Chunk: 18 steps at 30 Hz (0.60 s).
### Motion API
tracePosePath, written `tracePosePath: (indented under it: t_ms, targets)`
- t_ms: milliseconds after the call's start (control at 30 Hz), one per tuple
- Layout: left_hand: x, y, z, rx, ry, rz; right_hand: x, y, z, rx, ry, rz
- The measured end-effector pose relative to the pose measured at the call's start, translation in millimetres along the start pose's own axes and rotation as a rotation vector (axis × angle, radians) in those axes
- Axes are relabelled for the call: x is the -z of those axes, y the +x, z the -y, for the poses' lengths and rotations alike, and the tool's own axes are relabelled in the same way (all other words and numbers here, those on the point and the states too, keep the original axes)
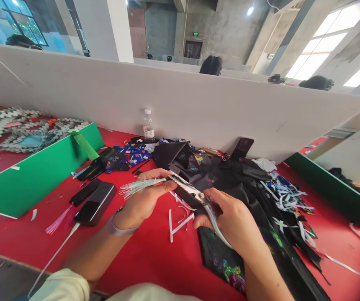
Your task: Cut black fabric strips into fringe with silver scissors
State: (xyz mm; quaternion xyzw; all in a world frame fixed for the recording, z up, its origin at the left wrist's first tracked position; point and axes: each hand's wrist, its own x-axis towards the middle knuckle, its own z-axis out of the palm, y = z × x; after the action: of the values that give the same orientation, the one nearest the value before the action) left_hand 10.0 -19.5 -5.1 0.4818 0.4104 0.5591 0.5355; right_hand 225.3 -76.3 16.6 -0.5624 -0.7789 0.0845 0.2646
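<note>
My right hand (227,215) is wrapped round the metal handles of pinking shears (195,193), whose serrated blade points up and left. My left hand (150,190) is closed at the blade tips, thumb on top. From its grip a white tassel (131,187) fans out to the left. A dark strip lies along the blades; I cannot tell whether it is cloth or a case. Just beyond and below the shears, black fabric (230,175) with shiny coloured prints spreads over the red table (155,259). White strip scraps (180,225) lie beneath my hands.
A power bank (96,205) with a white cable and a pink tassel (57,219) lie at left. A water bottle (148,125) and a phone (243,148) stand by the white partition (104,92). Green dividers (48,175) flank the table. White trimmings (286,196) heap at right.
</note>
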Motion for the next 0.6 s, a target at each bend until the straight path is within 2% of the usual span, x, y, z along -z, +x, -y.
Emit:
tracePosePath:
  t_ms: [267, 433, 600]
  targets:
    - [0.5, 1.2, -1.7, -0.012, -0.002, 0.037, -0.4, -0.2, -0.3, 0.008, -0.021, -0.017]
    - [-0.7, 1.1, 2.1, 0.002, 0.008, 0.139, -1.0, -0.4, 0.3, 0.013, -0.049, -0.016]
    - [-1.9, 0.8, 2.1, 0.005, -0.002, 0.149, -1.5, -0.2, 0.7, 0.018, -0.060, -0.019]
